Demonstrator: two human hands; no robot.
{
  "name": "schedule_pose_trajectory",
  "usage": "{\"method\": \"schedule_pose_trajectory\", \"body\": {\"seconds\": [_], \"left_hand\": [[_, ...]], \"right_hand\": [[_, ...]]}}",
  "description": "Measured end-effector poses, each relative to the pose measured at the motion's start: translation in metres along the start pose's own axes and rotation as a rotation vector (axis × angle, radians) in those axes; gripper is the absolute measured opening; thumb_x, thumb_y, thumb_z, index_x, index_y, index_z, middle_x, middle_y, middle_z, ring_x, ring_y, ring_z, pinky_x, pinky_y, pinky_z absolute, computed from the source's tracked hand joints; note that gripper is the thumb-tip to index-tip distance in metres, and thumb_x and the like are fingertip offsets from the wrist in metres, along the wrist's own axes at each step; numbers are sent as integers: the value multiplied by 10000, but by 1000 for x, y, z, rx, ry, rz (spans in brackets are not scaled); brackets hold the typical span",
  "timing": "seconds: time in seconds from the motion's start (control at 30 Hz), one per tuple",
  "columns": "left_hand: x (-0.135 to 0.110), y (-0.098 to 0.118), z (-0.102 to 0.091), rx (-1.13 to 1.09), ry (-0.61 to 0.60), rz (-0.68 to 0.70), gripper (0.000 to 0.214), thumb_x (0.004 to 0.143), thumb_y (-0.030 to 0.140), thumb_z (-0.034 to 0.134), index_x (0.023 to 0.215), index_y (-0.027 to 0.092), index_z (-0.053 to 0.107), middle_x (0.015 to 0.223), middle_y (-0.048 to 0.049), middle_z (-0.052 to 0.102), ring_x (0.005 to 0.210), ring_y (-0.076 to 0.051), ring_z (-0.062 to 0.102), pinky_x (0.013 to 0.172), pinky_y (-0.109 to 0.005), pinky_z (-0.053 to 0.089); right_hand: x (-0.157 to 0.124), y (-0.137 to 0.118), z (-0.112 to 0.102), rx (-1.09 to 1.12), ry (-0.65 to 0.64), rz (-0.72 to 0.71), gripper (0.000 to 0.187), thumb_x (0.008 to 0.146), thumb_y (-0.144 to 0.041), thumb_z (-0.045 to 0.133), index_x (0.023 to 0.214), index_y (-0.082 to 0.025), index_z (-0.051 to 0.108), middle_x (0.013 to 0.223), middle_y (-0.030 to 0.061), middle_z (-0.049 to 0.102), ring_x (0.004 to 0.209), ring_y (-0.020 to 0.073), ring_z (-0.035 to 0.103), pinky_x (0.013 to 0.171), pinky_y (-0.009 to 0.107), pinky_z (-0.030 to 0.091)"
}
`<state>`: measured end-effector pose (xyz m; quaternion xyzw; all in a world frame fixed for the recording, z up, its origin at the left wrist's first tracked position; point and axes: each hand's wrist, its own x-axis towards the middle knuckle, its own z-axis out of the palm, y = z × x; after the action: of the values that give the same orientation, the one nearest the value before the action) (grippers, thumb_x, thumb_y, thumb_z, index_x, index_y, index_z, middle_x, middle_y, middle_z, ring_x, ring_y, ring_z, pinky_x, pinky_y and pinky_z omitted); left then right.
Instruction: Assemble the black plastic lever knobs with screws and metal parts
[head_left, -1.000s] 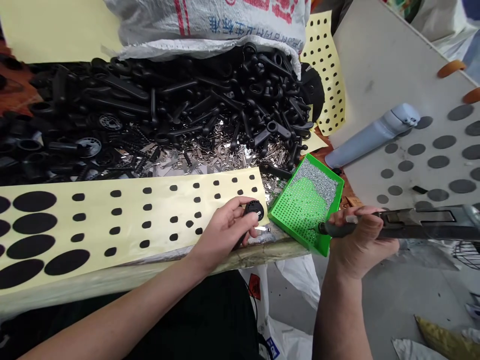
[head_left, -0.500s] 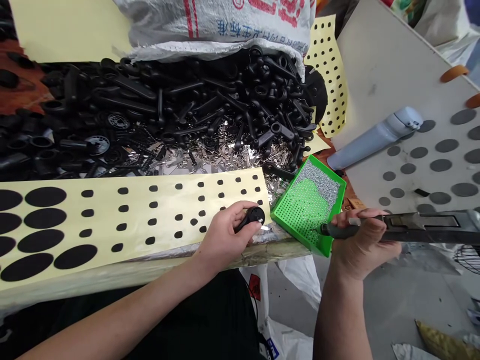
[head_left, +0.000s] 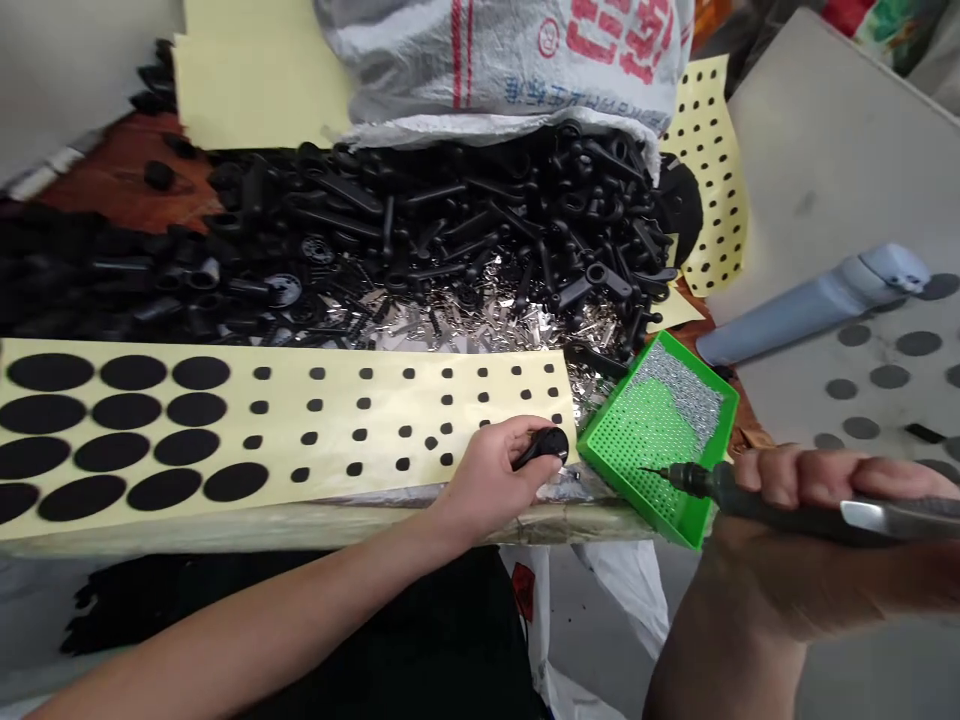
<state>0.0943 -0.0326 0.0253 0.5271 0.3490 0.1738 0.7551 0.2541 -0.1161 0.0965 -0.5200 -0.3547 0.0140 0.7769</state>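
Note:
My left hand is closed around a black plastic part with a rounded end, just above the right end of a pale yellow sheet dotted with black pads. In my right hand is a powered screwdriver, fingers wrapped over its body. Its thin bit points left over a green perforated tray. Small silvery screws are heaped in the tray's far corner. Whether the bit carries a screw is too small to make out.
Behind the sheet lie piles of black plastic crank handles and small metal clips. A white woven sack rests at the back. To the right, a grey-blue cylinder lies by a pale panel.
The view has swung left, so the bench appears shifted right. My right hand has turned the screwdriver, its fingers now on top, with the bit still over the tray. My left hand keeps its grip.

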Motion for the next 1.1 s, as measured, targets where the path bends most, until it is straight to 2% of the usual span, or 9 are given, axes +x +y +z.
{"method": "schedule_pose_trajectory", "body": {"seconds": [0.1,0.2,0.33,0.53,0.73,0.97,1.1], "left_hand": [[1,-6,1,-12,3,60,291,774,247,599,1049,158,634,814,-54,653,656,-144,594,533,-216,470],[4,-12,3,-14,31,117,225,763,217,594,975,169,652,747,-20,633,648,-136,582,532,-207,459],[8,-16,4,-12,63,123,209,740,207,596,935,159,654,694,1,603,618,-127,560,531,-208,433],[12,-20,3,0,65,146,213,732,198,587,930,149,649,681,-2,602,616,-132,549,558,-224,416],[13,-21,3,41,65,145,220,737,200,569,935,144,646,650,5,580,558,-119,505,504,-222,367],[15,-22,2,40,53,172,225,746,206,575,952,140,638,692,-6,597,618,-132,531,577,-242,401],[14,-20,1,42,46,150,222,745,207,570,945,132,632,649,14,550,581,-120,494,539,-236,374]], "right_hand": [[-7,2,26,66,-12,-32,553,627,-755,612,660,-209,528,466,-91,368,337,69,343,290,236,270],[-15,5,49,114,-59,19,547,688,-751,560,636,-210,495,471,-92,351,340,57,346,306,217,292],[-20,8,64,114,-136,38,544,656,-737,612,637,-210,480,459,-100,377,341,53,361,331,199,323],[-23,13,67,141,-149,53,542,584,-706,700,634,-206,498,448,-102,421,334,65,364,311,206,325],[-23,20,66,176,-222,38,506,621,-680,692,665,-213,500,480,-104,419,336,58,377,313,200,337],[-22,22,62,176,-244,41,490,635,-676,685,695,-216,528,506,-94,423,364,63,396,330,206,356],[-22,22,64,165,-271,45,475,646,-671,678,691,-228,515,509,-95,397,362,58,383,338,203,354]]}}
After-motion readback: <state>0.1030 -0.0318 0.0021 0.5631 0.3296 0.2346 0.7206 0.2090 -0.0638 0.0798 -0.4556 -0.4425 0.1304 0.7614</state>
